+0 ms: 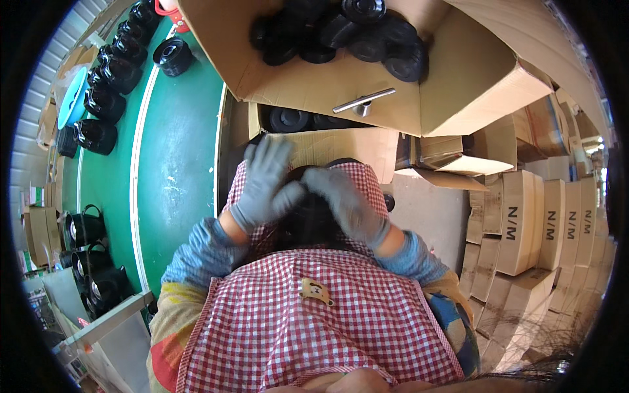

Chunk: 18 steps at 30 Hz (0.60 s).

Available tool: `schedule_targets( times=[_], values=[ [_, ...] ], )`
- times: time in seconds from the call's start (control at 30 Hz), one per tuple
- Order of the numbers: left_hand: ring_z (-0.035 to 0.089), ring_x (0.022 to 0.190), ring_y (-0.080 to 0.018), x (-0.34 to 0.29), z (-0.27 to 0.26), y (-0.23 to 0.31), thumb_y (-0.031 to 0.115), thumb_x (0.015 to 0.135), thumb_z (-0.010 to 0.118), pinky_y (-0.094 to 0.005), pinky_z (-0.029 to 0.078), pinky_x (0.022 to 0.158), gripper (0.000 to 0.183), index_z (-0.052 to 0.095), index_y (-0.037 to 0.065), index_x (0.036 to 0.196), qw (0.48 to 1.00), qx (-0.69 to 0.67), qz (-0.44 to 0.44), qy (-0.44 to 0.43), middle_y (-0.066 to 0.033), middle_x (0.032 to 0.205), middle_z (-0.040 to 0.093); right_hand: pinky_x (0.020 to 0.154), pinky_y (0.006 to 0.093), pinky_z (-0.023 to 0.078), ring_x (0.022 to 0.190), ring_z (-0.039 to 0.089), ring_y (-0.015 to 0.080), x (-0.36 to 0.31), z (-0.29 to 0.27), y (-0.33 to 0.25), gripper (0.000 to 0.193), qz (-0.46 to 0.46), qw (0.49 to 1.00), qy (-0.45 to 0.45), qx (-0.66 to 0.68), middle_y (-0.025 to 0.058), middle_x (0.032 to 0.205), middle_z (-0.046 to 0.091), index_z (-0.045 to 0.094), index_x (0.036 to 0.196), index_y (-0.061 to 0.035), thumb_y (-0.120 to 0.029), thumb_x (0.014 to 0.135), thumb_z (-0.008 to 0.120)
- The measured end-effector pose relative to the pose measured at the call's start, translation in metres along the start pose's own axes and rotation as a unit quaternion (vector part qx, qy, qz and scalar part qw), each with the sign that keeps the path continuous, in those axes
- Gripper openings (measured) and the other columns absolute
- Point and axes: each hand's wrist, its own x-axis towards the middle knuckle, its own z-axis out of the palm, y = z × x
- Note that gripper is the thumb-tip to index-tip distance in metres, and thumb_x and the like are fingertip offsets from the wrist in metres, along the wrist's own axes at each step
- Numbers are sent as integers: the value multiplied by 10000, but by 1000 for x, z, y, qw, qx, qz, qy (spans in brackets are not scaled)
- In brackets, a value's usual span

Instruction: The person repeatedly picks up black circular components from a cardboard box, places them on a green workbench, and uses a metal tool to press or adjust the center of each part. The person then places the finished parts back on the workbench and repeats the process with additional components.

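Observation:
My left hand (pixel 265 187), in a grey glove, is raised over my lap with its fingers stretched out and its thumb apart. My right hand (pixel 350 206), gloved the same way, is opposite, its fingers smeared by motion. Between and below the hands a dark black object (pixel 308 223) rests on my lap against the red checked apron; its kind cannot be made out. The right fingertips are over its far edge, and whether they touch it is unclear. Beyond the hands, a metal T-shaped tool (pixel 364 103) lies on the cardboard box's flap.
A large open cardboard box (pixel 458 98) ahead contains several round black parts (pixel 367 42). More black parts (pixel 288 120) are in a box beneath it. To the left, a green conveyor belt (pixel 177 150) carries black pot-like housings (pixel 105 101). Stacked cartons (pixel 524 223) stand at right.

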Motion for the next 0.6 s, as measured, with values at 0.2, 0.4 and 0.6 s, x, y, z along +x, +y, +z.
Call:
schedule_targets(
  times=[0.2,0.4,0.6],
  values=[
    [365,1412,-476,-1,6,-25,685,885,554,-644,172,1163,894,410,68,1516,989,30,-142,-25,-262,1517,420,1178,543,292,1391,423,425,-5,-2,-31,546,-82,990,-113,28,236,1451,508,501,1438,-30,-384,1023,495],
    [399,1361,-483,5,1,-5,711,873,544,-649,208,1131,914,427,53,1497,998,-24,-63,-6,-248,1480,460,1174,509,311,1369,451,408,-7,3,-14,516,-78,994,-65,-42,250,1417,531,509,1424,-13,-339,1024,501],
    [347,1405,-504,-1,9,-3,669,898,531,-641,163,1165,871,438,29,1482,998,10,-59,-38,-259,1495,443,1166,524,297,1373,447,419,-14,2,-5,534,-97,993,-68,4,241,1440,515,505,1426,18,-352,1052,414]
  ],
)
